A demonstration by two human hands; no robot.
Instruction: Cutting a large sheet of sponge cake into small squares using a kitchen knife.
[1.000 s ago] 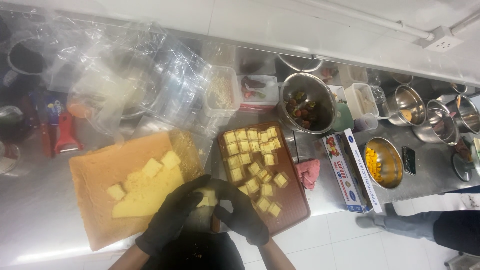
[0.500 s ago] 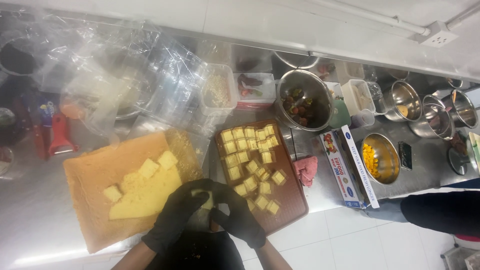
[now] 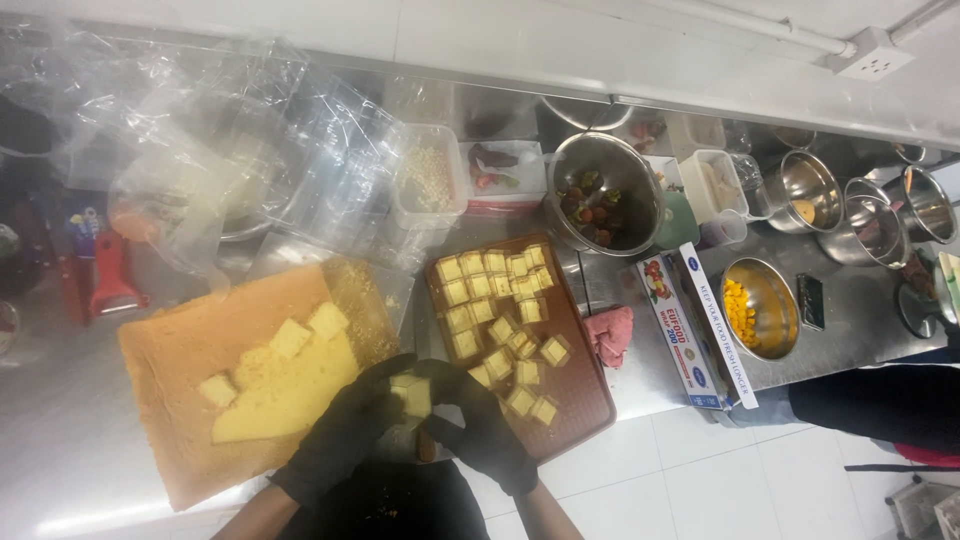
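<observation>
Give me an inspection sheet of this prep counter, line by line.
Surface: steel counter, crowded.
Job's things: pale cake square held between both hands; brown sponge sheet, partly cut; brown tray of cut squares.
Clutter: clear plastic bags, steel pot of fruit, steel bowl of yellow pieces, cling-film box, pink cloth, red peeler.
Hands: left hand and right hand in black gloves, fingers on the square.
Cables: nothing seen.
Surroundings: white wall, socket; another person's dark sleeve.

Open steel counter (image 3: pixel 60 440) left of cake slab (image 3: pixel 190 340)
</observation>
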